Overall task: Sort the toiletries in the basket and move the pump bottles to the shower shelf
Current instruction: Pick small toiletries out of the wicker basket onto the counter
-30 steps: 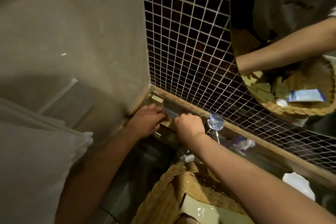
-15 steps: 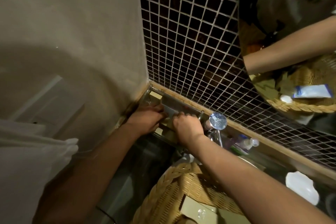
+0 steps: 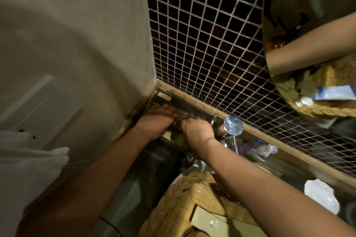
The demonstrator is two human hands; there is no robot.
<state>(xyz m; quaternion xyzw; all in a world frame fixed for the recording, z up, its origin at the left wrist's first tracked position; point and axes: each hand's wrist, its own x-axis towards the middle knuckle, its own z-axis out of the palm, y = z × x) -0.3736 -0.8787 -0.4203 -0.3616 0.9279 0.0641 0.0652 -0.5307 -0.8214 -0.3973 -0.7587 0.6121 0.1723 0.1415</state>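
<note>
A metal wall shelf (image 3: 192,106) sits in the corner where the plaster wall meets the dark mosaic tiles. Small beige boxes (image 3: 164,96) lie in it. My left hand (image 3: 154,122) reaches in from the left, its fingers lying fairly straight over the boxes. My right hand (image 3: 197,131) is beside it, fingers curled down on a beige box (image 3: 176,136); the fingertips are hidden. The wicker basket (image 3: 185,194) stands below my right forearm with an olive box (image 3: 213,223) inside. A clear pump bottle (image 3: 264,149) lies on the ledge to the right.
A chrome tap (image 3: 233,125) stands just right of the shelf. On the ledge at the right rests a white soap dish (image 3: 321,198). A round mirror (image 3: 308,25) at the upper right reflects my arm and the basket. A white towel (image 3: 28,169) hangs at the left.
Both hands have stayed at the shelf and shifted only slightly. The view has tilted a little.
</note>
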